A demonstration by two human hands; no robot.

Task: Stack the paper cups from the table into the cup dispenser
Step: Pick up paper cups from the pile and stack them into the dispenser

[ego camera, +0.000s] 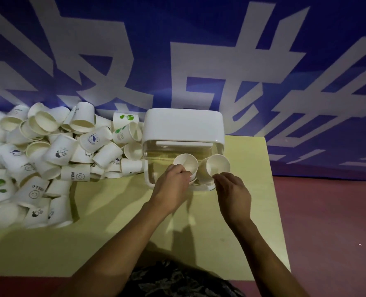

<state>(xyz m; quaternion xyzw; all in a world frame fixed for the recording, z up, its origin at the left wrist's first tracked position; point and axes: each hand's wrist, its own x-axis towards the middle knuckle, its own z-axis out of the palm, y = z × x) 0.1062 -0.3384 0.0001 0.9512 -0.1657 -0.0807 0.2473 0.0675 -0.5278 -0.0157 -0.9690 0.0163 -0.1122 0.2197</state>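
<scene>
1. Step in hand, as judged: seating cups in the cup dispenser [183, 133], a white-lidded box with a clear lower body near the far edge of the tabletop [118, 211].
2. Left hand [173, 183]: at the dispenser's front face, fingers curled and clamped on the rim of the left cup [186, 163], whose mouth tilts toward the camera.
3. Right hand [231, 194]: just right of the left hand, fingers loosely bent — fingertips at the lower rim of the right cup [218, 166]. Whether they pinch it or merely touch it, I cannot tell.
4. Both forearms reach forward from the near edge toward the dispenser front, wrists roughly level.
5. Recommendation: align each cup's axis with its column before pushing, and press on the rim evenly — thin paper should crush under a side squeeze.
6. Stock remaining: a large loose pile of paper cups [49, 155] lies left of the dispenser, touching its side.
</scene>
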